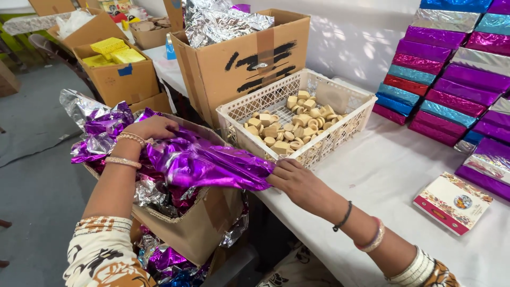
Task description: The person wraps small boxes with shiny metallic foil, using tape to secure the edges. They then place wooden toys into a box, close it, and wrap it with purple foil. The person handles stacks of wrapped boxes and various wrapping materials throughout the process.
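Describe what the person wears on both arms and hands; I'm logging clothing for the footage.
Both sleeves are cream with brown-orange patterning. The left hand has two beaded, light-coloured bangles at the wrist. The right hand has a thin black band, then a pink-and-pale bangle further up. No gloves.

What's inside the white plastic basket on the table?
The white basket holds a heap of small tan blocks and rounds, piled toward its near left side. Bare mesh floor shows at the far right. Whatever lies beneath the heap is covered.

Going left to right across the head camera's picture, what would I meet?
Left hand → purple foil sheet → right hand → white basket of small tan blocks → patterned flat box
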